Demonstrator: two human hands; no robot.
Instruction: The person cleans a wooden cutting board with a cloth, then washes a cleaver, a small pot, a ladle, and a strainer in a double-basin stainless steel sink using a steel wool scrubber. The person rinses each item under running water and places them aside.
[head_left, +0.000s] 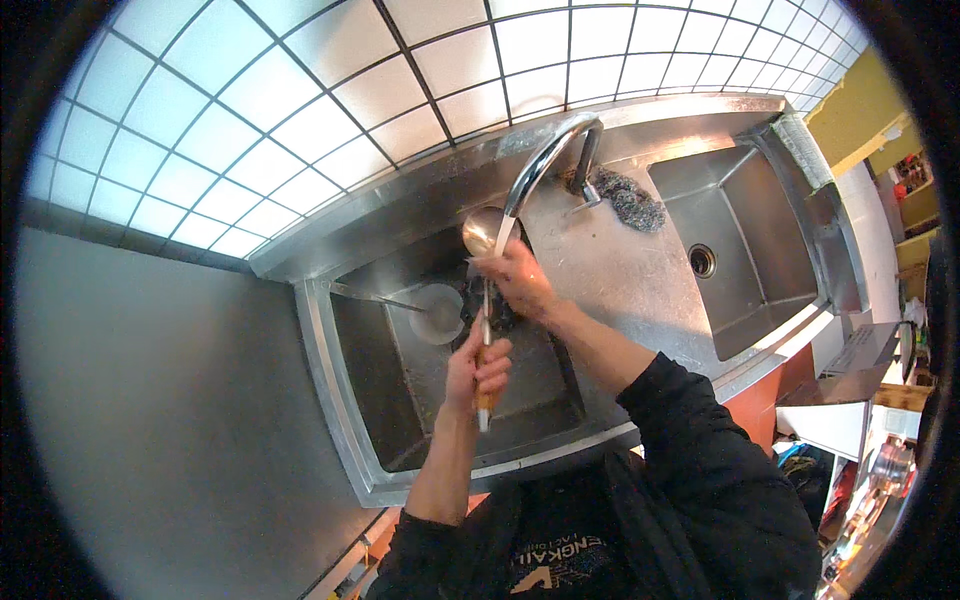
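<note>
My left hand (480, 367) grips a metal ladle (486, 322) by its wooden handle, over the left sink basin (390, 352). The ladle's round bowl (480, 229) points away from me, toward the tap. My right hand (521, 281) is closed around the shaft just below the bowl and looks blurred. Running water (504, 234) from the curved chrome faucet (544, 157) falls onto that hand and the ladle. Beneath the hands, a dark object in the basin is partly hidden. A pale round thing (437, 313) lies to its left, beside a thin metal rod (379, 298).
A steel-wool scourer heap (634, 201) sits by the faucet base on the steel counter (600, 262). Farther right is a second basin (750, 247) with a drain. A folded cloth (802, 150) hangs on its far corner. The tiled wall (450, 67) rises behind; a grey panel (165, 390) stands left.
</note>
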